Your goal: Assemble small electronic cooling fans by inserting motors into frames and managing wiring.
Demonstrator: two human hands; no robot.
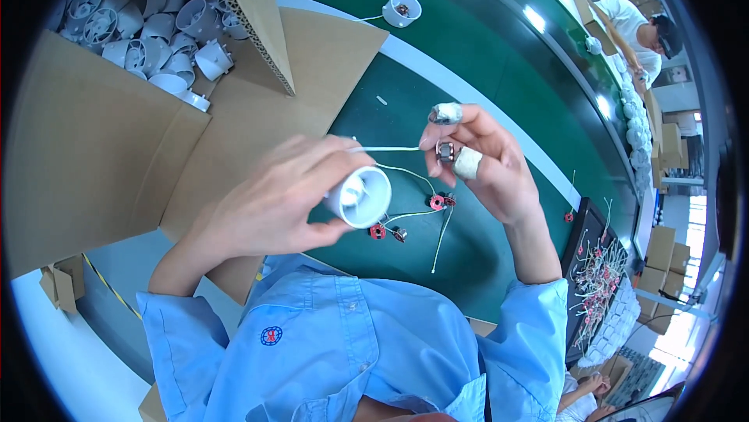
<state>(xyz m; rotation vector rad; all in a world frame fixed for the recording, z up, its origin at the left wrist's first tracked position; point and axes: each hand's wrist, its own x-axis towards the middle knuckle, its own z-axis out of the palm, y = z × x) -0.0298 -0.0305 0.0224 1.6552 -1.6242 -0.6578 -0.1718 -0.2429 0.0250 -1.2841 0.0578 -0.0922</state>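
Around the cup (365, 199), the left hand (281, 194) curls, gripping; right of it, the right hand (498, 163) — fingers bent — pinches a coil (445, 151); below it, an illegible emblem (271, 335).

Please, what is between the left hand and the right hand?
In the head view, a pale wire stretches from the left hand to the right hand over the green surface. The left hand's white cup also sits between.

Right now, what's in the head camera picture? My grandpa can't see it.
The left hand holds a white cylindrical housing and the right hand a small wired motor coil, over a green worktable. At upper left, a cardboard box holds more white housings.
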